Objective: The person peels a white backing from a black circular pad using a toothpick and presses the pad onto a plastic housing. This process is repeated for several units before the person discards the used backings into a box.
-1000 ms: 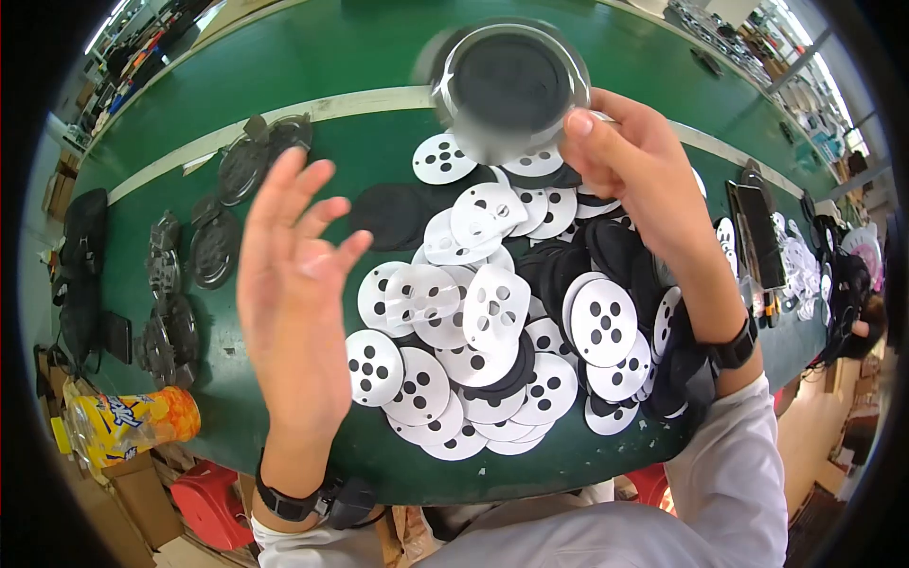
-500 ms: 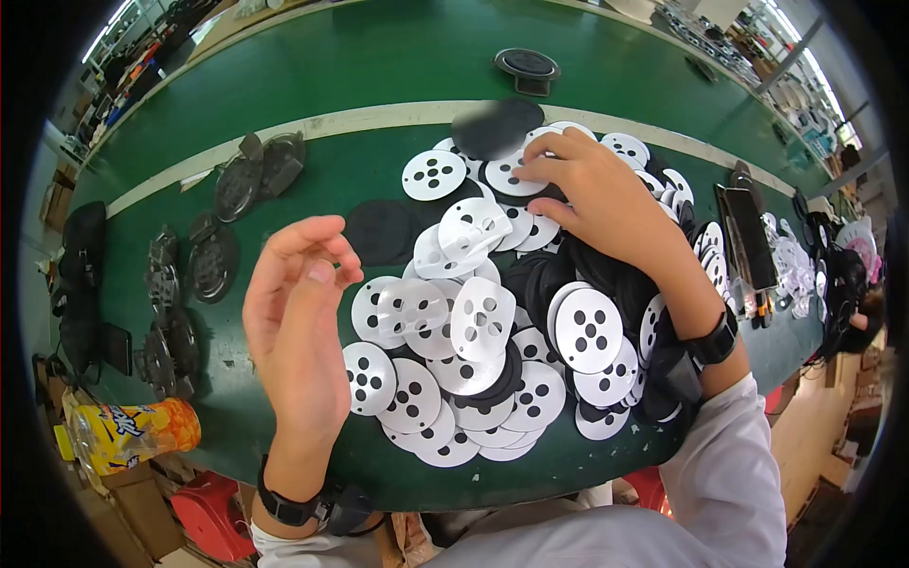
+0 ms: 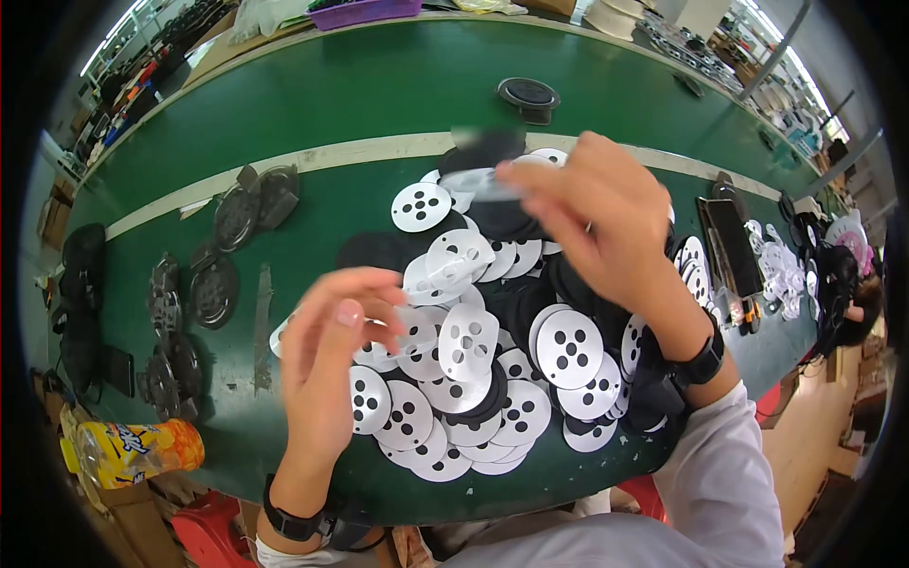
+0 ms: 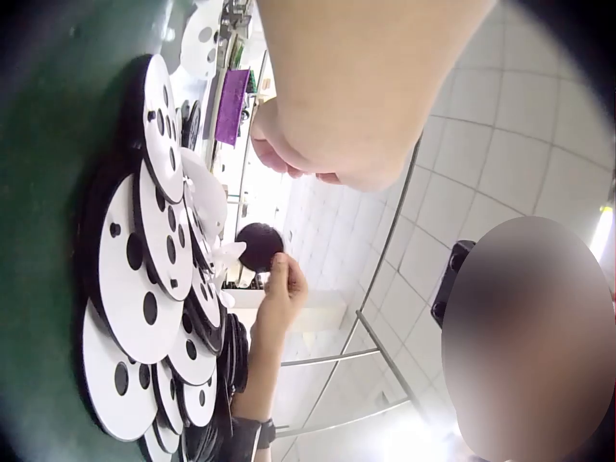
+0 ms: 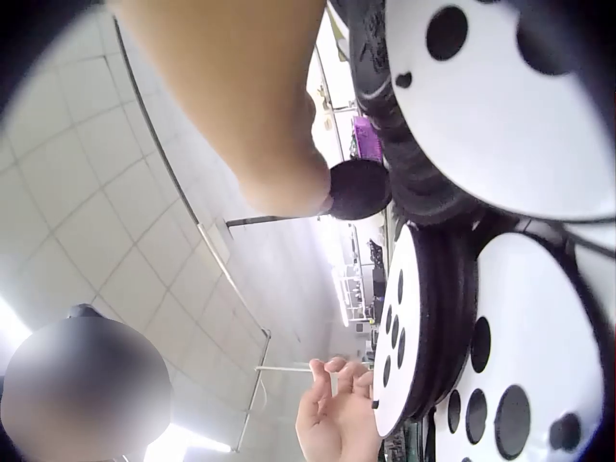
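My right hand (image 3: 606, 218) is over the back of the pile, and its fingertips pinch a thin round disc, motion-blurred in the head view. The left wrist view shows that disc's black face (image 4: 260, 247); the right wrist view has the black disc (image 5: 360, 190) beyond the hand too. Under and around both hands spreads a heap of white discs with round holes (image 3: 407, 415), mixed with black discs (image 3: 507, 220). Low at the heap's left edge, my left hand (image 3: 331, 364) has loosely bent fingers and holds nothing. Part of a white disc (image 3: 276, 337) shows beside it.
A clear round tray with a black disc inside (image 3: 528, 95) stands beyond the pale strip. Several clear round trays (image 3: 213, 292) lie at the left. A yellow-orange bottle (image 3: 142, 452) is at the near left edge, a dark oblong box (image 3: 731, 248) at the right.
My right hand held the round tray, set it down beyond the strip, then reached into the pile and lifted a disc. My left hand moved lower and its fingers bent.
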{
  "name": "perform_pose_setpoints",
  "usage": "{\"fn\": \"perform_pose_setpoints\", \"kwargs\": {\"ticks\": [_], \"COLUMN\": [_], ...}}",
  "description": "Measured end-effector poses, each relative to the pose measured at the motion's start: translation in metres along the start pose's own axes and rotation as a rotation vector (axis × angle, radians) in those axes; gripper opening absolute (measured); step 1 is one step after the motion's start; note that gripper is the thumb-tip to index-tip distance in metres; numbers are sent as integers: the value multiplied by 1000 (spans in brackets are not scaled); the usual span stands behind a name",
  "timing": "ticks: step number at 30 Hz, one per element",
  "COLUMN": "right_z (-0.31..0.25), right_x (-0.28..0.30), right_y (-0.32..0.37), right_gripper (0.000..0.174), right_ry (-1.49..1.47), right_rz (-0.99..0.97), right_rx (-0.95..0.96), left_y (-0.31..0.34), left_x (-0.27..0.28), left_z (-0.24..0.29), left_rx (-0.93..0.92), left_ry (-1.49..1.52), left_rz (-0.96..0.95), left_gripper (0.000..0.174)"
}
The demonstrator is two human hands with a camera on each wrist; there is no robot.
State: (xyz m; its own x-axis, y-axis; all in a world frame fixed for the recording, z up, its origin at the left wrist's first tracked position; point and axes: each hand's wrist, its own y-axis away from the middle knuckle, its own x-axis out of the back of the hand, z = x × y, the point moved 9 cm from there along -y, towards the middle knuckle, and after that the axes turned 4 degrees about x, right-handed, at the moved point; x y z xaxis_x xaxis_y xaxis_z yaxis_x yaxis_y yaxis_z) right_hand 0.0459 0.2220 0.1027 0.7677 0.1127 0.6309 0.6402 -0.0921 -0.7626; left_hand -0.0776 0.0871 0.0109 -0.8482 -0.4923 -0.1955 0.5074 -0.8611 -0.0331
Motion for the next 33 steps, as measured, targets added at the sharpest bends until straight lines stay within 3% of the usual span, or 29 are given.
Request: {"fn": "perform_pose_setpoints", "kwargs": {"ticks": [1, 2, 4, 5, 8, 10, 11, 12, 14, 15, 17, 21, 23, 24, 26, 33], "right_z": [-26, -51, -71, -74, -74, -46, -41, -40, -48, -50, -38, -40, -46, -47, -48, -47], "right_x": [-1, -2, -14, -18, -31, -34, -30, -26, -24, -22, -23, -25, -24, -24, -28, -36], "right_y": [1, 6, 10, 13, 18, 16, 18, 16, 11, 11, 11, 10, 10, 11, 12, 15], "right_gripper": [11, 13, 22, 22, 22, 21, 20, 12, 13, 13, 12, 14, 14, 14, 14, 12], "right_ry": [26, 53, -111, -113, -343, -656, -717, -719, -499, -503, -510, -499, -484, -486, -549, -565], "right_rz": [-41, -78, -206, -206, -273, -283, -179, -75, -139, -141, -152, -155, -94, -96, -155, -208], "right_rx": [207, 415, 435, 433, 339, -42, -63, -55, 124, 121, -68, -60, 52, 49, 9, -5], "left_y": [0, 2, 8, 10, 6, 7, 10, 12, 13, 14, 15, 16, 16, 15, 17, 18], "left_x": [-12, -13, -28, -24, -14, -9, -12, -16, -19, -20, -22, -22, -29, -29, -35, -37], "left_z": [-9, -10, -14, -11, -9, -6, -5, -5, -4, -4, -5, -4, 5, 2, 10, 13], "left_rx": [34, 36, 75, 38, 17, -6, 10, 26, 5, 4, -4, 86, -46, -41, -232, -262], "left_ry": [-11, -14, 154, 93, 161, 141, 114, 86, 106, 66, 40, -8, -275, -274, -322, -373], "left_rz": [-183, -178, -177, -38, -57, -9, -46, -85, -102, -119, -127, -69, -150, -149, -193, -206], "left_gripper": [44, 44, 42, 35, 28, 26, 25, 24, 22, 21, 20, 19, 20, 20, 20, 17]}}
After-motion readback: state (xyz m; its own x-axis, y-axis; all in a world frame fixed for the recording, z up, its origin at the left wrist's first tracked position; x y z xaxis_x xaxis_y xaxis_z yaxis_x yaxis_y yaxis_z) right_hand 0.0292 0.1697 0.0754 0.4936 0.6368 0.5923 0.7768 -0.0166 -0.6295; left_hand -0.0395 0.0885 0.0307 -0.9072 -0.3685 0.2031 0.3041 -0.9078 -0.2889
